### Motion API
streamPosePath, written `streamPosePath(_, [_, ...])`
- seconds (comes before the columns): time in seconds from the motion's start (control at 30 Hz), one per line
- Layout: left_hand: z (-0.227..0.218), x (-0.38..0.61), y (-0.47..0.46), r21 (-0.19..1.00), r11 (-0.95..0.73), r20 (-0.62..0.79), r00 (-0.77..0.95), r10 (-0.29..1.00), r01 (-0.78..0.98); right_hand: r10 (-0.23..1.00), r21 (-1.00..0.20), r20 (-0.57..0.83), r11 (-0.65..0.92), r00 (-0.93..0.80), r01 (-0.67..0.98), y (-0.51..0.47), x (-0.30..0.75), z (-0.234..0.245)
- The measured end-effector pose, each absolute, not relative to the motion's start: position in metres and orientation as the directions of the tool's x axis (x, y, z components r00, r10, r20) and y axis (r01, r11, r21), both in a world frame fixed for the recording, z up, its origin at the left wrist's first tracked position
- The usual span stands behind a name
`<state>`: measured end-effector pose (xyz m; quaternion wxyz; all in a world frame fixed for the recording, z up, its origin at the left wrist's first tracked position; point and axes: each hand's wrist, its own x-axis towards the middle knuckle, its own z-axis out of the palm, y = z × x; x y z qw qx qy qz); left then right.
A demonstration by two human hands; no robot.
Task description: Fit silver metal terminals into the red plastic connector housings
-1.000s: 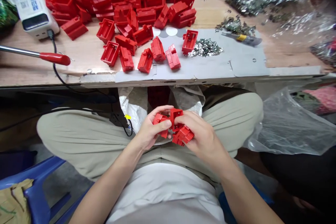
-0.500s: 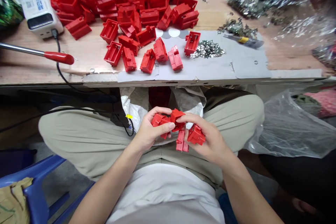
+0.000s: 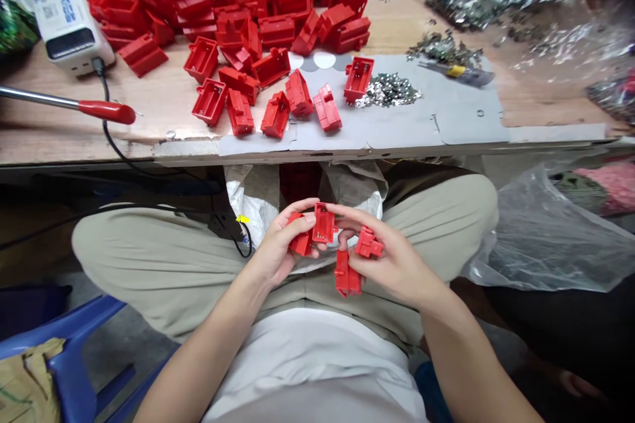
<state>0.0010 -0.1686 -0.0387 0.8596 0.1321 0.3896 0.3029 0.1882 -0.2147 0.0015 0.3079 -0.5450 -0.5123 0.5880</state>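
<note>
Above my lap, my left hand (image 3: 279, 246) is closed on a red plastic case (image 3: 300, 236), and its thumb rests near a second red open-topped case (image 3: 324, 223) with small metal pieces inside. The index finger of my right hand (image 3: 387, 250) touches the top edge of that second case. Two more red cases sit in my right hand: a small-looking one (image 3: 368, 242) against the palm and another (image 3: 347, 273) hanging below the fingers. Part of each held case is hidden by fingers.
A heap of red cases (image 3: 238, 0) covers the table's back left. Shiny metal clips (image 3: 389, 90) lie on the grey sheet (image 3: 411, 125), near a utility knife (image 3: 459, 73). A red-handled tool (image 3: 106, 112) and a white device (image 3: 72, 23) stand left. A white sack (image 3: 253, 192) opens below the table edge.
The case between my hands has turned so its open side faces up toward me. The cases in my right hand have shifted, the lower one slightly downward. The view moved slightly.
</note>
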Motion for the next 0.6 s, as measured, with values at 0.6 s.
streamPosePath(0.6, [0.037,-0.022,-0.118,0.998,-0.06,0.063,-0.3,0.952,0.018,0.916,-0.863,0.245,0.057,0.318,0.502,-0.139,0.25,0.055])
